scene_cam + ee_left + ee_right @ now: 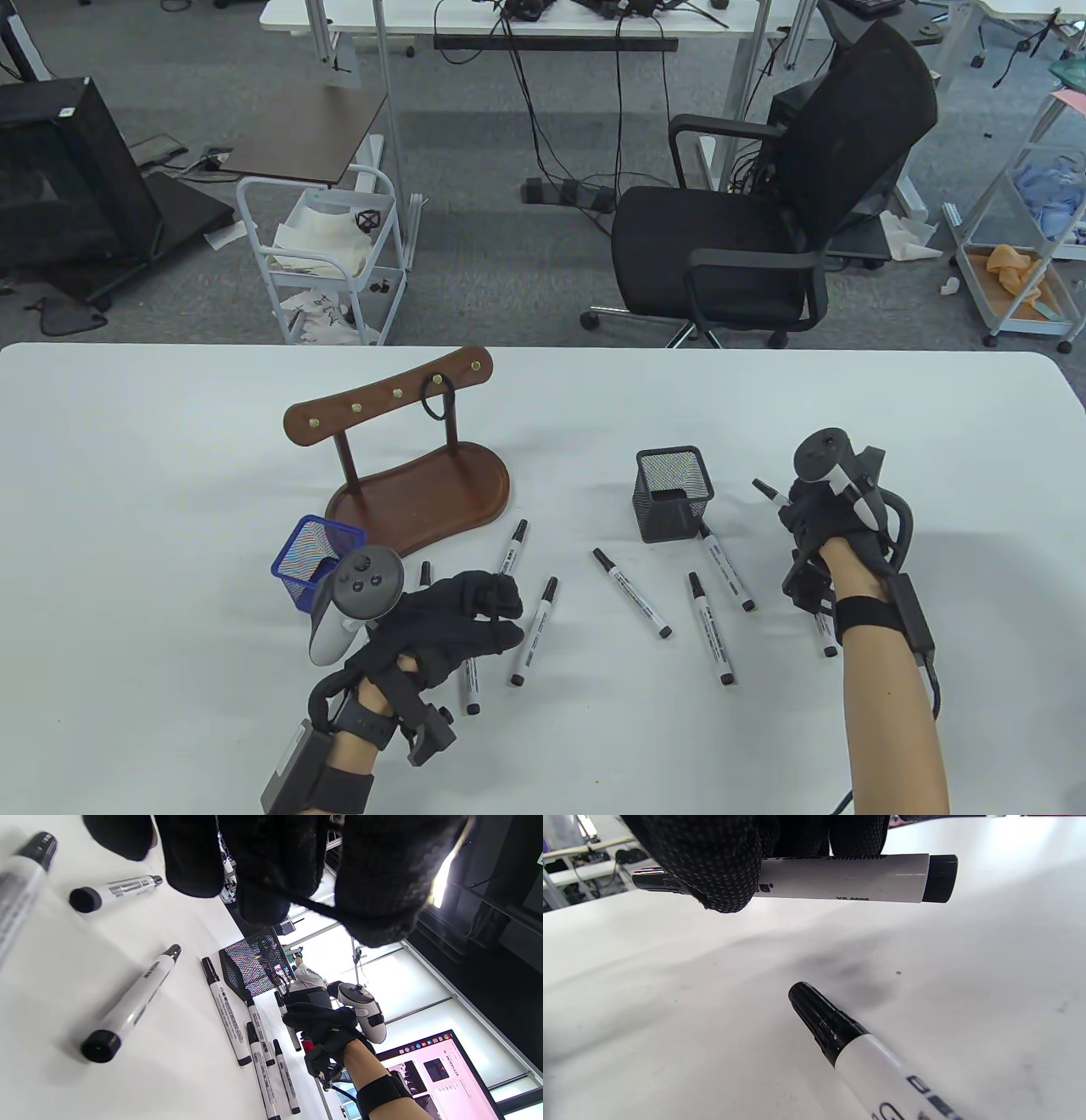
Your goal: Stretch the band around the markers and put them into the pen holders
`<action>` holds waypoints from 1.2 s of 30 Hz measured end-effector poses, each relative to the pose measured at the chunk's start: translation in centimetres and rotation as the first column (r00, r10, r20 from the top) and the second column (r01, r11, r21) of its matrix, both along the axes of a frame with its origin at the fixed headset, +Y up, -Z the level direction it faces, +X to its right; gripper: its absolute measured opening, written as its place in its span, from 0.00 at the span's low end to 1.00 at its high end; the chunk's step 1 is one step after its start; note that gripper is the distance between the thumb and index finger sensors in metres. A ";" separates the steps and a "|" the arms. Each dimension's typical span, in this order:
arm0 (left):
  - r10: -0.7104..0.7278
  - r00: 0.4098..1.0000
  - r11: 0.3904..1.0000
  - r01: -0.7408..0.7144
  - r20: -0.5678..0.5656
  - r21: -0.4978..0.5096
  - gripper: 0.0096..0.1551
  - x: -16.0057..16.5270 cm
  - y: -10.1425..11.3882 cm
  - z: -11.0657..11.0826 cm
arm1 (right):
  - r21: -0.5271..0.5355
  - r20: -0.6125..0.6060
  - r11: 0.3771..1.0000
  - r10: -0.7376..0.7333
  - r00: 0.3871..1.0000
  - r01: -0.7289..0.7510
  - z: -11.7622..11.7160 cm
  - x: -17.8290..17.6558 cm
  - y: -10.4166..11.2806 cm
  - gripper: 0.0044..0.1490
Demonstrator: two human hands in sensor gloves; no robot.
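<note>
Right hand (827, 518) grips 1 marker (840, 878) — left hand (450, 624) pinches a band (322, 909).

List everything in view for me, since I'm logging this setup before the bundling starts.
table: one, white, across the near half.
loose markers: about eight, white with black caps, scattered between the hands.
held marker: one, white and black, lifted off the table.
black pen holder: one, mesh, right of centre.
blue pen holder: one, mesh, beside the stand.
stand: one, brown wood, left of centre.
hanging band: one, black, on a stand peg.
finger band: one, black, apparently stretched between fingers.
chair: one, black, behind the table.
cart: one, white, on the floor.
left hand: black glove, holds the finger band.
right hand: black glove, grips the held marker.
</note>
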State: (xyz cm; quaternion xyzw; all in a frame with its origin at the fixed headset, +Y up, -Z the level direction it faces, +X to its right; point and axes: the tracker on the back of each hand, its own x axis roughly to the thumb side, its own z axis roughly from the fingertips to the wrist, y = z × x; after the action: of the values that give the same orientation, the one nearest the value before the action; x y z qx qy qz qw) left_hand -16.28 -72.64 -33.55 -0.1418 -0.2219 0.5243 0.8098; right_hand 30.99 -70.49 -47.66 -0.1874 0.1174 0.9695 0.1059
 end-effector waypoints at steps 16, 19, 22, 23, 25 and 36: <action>0.000 1.000 1.000 0.000 0.009 0.001 0.39 0.1 0.0 0.0 | -0.128 0.040 0.967 -0.216 0.976 0.219 5.8 1.0 2.1 0.31; 0.000 1.000 1.000 0.000 0.009 0.000 0.39 0.1 0.0 0.0 | -0.142 0.067 0.965 -0.213 0.975 0.221 6.6 1.3 1.6 0.31; 0.001 1.000 1.000 -0.001 0.009 -0.001 0.39 0.1 0.0 0.1 | -0.172 0.090 0.957 -0.222 0.971 0.235 7.1 1.6 1.1 0.31; 0.000 1.000 1.000 0.000 0.008 0.000 0.39 0.0 0.0 0.1 | -0.177 0.097 0.955 -0.226 0.969 0.240 7.2 1.7 0.9 0.31; 0.002 1.000 1.000 -0.002 0.007 0.001 0.39 0.0 0.0 0.0 | -0.190 0.110 0.948 -0.240 0.965 0.257 7.4 1.8 0.6 0.32; 0.008 1.000 1.000 -0.008 0.004 -0.003 0.39 -0.1 0.0 0.0 | -0.205 0.174 0.942 -0.232 0.957 0.266 8.3 2.1 -2.0 0.33</action>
State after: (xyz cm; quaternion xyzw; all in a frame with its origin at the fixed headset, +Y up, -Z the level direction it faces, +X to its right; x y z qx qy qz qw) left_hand -16.37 -72.61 -33.50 -0.1431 -0.2231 0.5276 0.8071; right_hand 33.09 -72.46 -39.36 -0.2529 0.2418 0.9119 0.2143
